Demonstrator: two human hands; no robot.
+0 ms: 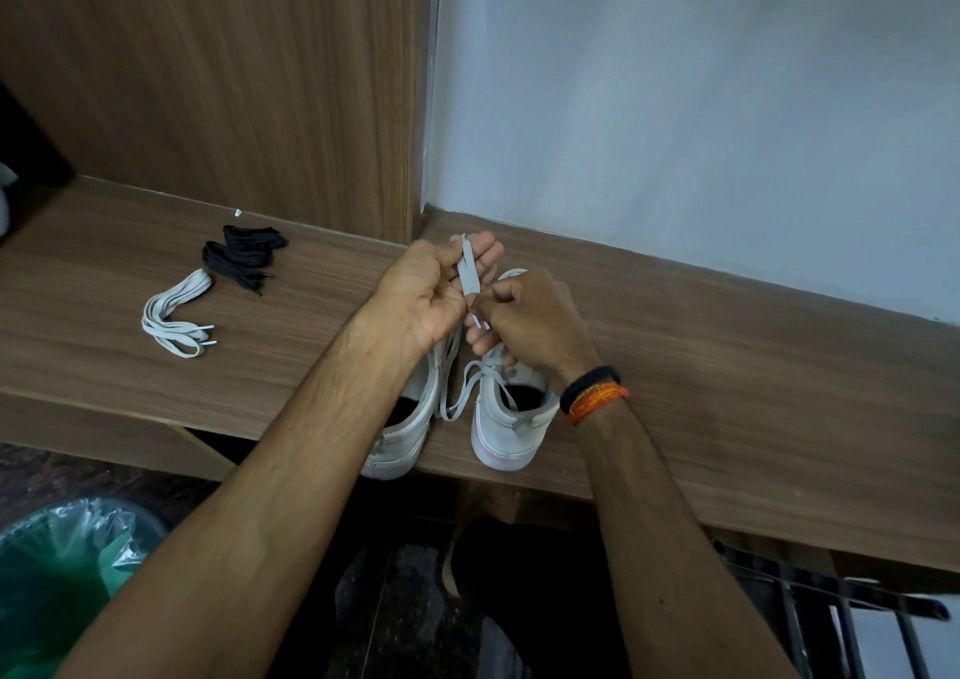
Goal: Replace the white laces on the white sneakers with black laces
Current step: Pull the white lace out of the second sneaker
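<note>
One white lace [176,315] already off at nine o'clock; both grips, left hand [426,294] and right hand [524,320], pinch the second lace [467,276]. Black laces [244,255] untouched, I reckon.

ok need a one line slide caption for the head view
Both hands, left hand and right hand, fold a removed white lace above the white sneakers; black laces wait nearby.
</note>
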